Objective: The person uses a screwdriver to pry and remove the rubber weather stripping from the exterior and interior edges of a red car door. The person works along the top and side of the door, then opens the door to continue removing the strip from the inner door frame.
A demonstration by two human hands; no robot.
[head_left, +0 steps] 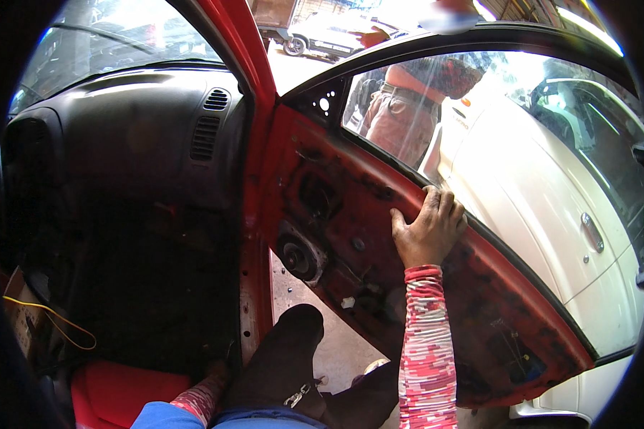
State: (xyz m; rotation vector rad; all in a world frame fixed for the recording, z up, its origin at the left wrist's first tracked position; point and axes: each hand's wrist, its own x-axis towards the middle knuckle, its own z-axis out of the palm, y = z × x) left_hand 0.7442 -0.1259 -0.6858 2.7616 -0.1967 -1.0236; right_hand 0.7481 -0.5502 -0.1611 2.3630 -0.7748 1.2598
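A red car door stands swung out, its inner trim off and bare metal showing. My right hand grips its upper edge at the window sill, with the fingers curled over beside the glass and the thumb on the inner side. A round speaker sits in the lower front part of the door panel. Low beside my thigh, my left hand is in shadow near the red seat. Its fingers are too dark to make out, and I cannot tell whether they hold anything.
To the left is a dark dashboard with air vents. A yellow wire loops by the footwell. Beyond the door glass stand a person and a white car. My knees fill the doorway.
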